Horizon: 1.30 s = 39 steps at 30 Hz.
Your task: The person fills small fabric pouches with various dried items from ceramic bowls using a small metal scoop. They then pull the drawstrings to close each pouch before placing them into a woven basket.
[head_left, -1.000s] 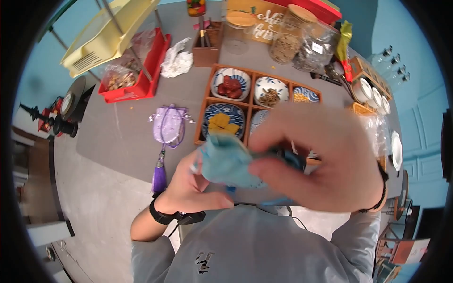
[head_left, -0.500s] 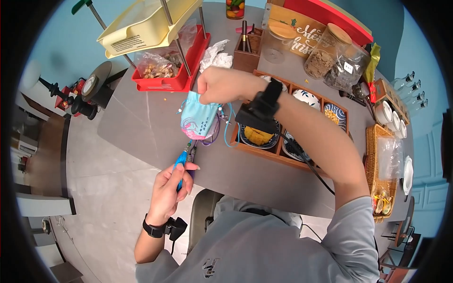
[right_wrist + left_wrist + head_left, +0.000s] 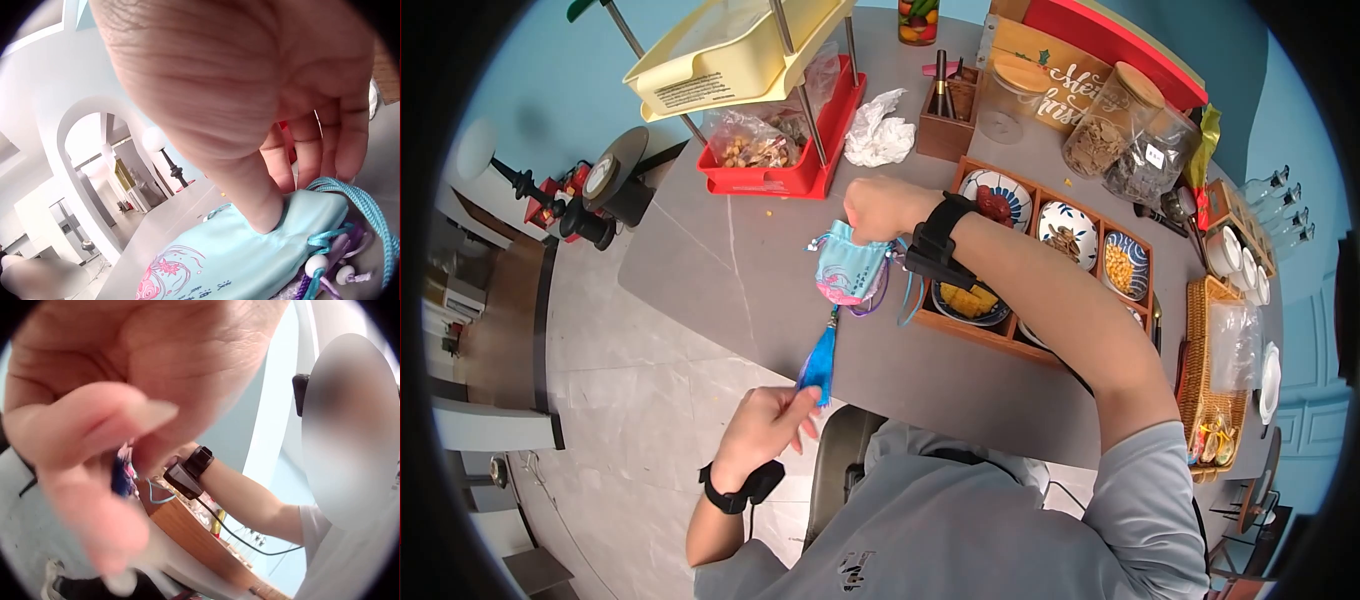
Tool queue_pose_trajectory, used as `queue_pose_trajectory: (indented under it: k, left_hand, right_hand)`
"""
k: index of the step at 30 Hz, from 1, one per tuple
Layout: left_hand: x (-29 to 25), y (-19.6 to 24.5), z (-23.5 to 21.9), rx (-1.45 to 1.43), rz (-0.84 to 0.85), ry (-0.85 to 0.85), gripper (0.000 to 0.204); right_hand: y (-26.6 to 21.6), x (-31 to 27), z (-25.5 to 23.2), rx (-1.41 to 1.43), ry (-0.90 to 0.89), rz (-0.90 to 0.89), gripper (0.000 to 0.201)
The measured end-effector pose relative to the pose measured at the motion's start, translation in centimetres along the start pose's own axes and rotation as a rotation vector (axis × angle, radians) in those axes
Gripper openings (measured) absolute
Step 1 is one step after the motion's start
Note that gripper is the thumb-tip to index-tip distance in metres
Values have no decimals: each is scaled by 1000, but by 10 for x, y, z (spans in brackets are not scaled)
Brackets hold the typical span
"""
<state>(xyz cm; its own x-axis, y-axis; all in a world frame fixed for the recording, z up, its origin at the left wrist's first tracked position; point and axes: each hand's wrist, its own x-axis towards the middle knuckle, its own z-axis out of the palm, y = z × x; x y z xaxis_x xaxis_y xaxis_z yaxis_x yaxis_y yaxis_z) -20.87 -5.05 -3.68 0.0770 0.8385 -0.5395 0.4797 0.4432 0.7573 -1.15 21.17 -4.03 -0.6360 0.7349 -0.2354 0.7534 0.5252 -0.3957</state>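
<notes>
A light-blue drawstring pouch (image 3: 850,265) with pink flowers and small dark lettering lies on the table, overlapping a purple pouch (image 3: 289,290) that is mostly hidden. My right hand (image 3: 890,212) grips its gathered top, the thumb (image 3: 259,206) pressing on the front and the fingers behind the upper edge. Blue cords (image 3: 369,212) and white beads hang at its side. From the pouch's bottom a blue tassel (image 3: 822,360) stretches toward the table's front edge. My left hand (image 3: 765,430) holds the tassel's loose end between thumb and fingers.
Right of the pouch stands a divided wooden tray (image 3: 1000,343) with patterned bowls of food. Behind are a red bin (image 3: 775,182), crumpled white tissue (image 3: 880,130), a wooden holder (image 3: 945,135) and glass jars (image 3: 1095,148). A wicker basket (image 3: 1197,375) sits at the right.
The blue pouch has gone from between both hands down onto the table at the left, over the purple pouch. My left hand has slid down to the tassel's end.
</notes>
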Motion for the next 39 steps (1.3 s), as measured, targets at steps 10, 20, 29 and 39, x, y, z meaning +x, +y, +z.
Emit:
queue_pose_trajectory:
  k: [10, 20, 29, 39]
  left_hand:
    - [30, 66, -7, 647, 750, 480, 25]
    - [128, 91, 5, 964, 963, 193, 71]
    - [154, 92, 11, 1135, 829, -7, 68]
    - [164, 95, 12, 1223, 632, -97, 78]
  right_hand:
    - [-3, -16, -18, -20, -24, 44, 35]
    - [26, -193, -110, 56, 361, -23, 29]
    - [58, -423, -78, 196, 488, 605, 25]
    - [158, -633, -23, 108, 597, 1163, 15]
